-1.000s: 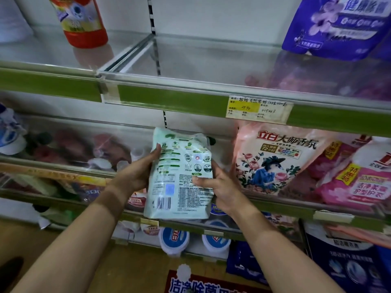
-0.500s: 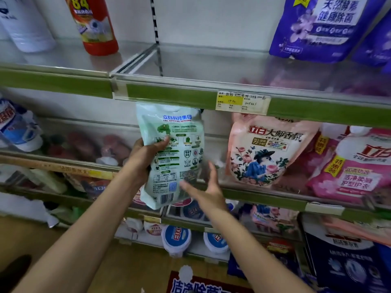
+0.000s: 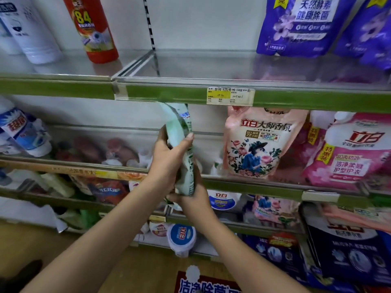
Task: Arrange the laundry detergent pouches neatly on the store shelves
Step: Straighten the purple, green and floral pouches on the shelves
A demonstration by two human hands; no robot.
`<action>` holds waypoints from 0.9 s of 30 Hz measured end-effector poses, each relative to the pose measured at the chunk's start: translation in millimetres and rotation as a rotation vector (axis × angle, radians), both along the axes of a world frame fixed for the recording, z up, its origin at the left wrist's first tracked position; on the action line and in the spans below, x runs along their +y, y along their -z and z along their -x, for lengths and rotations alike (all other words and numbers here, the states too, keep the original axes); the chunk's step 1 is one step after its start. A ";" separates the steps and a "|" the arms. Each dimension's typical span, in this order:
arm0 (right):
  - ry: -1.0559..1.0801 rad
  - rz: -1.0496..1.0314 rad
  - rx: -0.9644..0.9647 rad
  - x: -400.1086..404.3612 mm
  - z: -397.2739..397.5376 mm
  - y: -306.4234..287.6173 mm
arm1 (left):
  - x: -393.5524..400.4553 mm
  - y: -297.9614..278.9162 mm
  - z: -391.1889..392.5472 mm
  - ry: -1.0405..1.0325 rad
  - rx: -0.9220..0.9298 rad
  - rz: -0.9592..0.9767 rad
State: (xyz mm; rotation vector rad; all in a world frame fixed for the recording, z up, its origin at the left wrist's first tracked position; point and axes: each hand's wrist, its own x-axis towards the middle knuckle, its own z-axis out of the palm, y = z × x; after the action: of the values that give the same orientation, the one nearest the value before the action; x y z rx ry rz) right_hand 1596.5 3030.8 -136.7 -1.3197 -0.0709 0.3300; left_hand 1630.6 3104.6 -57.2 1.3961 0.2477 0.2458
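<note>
The 2 hands meet in front of the middle shelf [image 3: 264, 183] and both hold 1 green and white pouch [image 3: 182, 149]. The right hand [image 3: 191, 200] is lower down and its fingers curl round the bottom of the pouch. Just above it, the left hand [image 3: 169, 159] wraps round the middle of the pouch, with the thumb pressed on the edge that faces us. The pouch stands up tall and is turned so we see its thin side. Its top almost reaches the green strip of the top shelf [image 3: 169, 94]. A yellow and white price tag [image 3: 230, 96] sticks on that strip, up and to the right of the hands. Past the hands to the right, a pale pink pouch with roses [image 3: 260, 142] stands on the middle shelf, and a bright pink pouch [image 3: 351, 151] stands just beside it, farther right. High above the hands to the left stands a red bottle [image 3: 93, 28]. High to the right sit 2 purple pouches [image 3: 300, 24].
</note>
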 end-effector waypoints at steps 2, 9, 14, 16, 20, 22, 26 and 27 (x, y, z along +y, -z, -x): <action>-0.055 0.068 0.038 -15.9 3.4 3.3 | 8.7 -0.6 7.1 0.131 0.002 -0.109; -0.262 -0.078 0.195 -62.2 23.1 5.8 | 61.5 44.1 21.8 0.231 0.264 -0.069; -0.465 -0.179 0.216 -88.4 51.5 8.1 | 40.9 56.3 50.9 0.417 0.322 0.402; -0.470 -0.195 0.233 -103.1 65.6 10.7 | 29.0 52.7 61.8 0.461 0.279 0.488; -0.458 -0.257 0.305 -141.0 96.4 13.4 | -3.9 37.5 93.8 0.514 0.234 0.473; -0.436 -0.283 0.295 -162.0 113.9 9.2 | -18.7 28.3 110.3 0.409 0.232 0.412; -0.380 -0.152 0.206 -195.6 142.5 -5.5 | -55.6 1.9 144.6 0.258 0.234 0.310; -0.369 -0.100 0.188 -201.7 146.7 -9.8 | -64.7 -4.3 151.4 0.228 0.232 0.282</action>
State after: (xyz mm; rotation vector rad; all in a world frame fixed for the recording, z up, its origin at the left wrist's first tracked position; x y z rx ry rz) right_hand 1449.9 2829.1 -126.9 -1.1682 -0.1712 0.7532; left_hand 1479.1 3040.0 -52.9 1.1588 0.2993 -0.1374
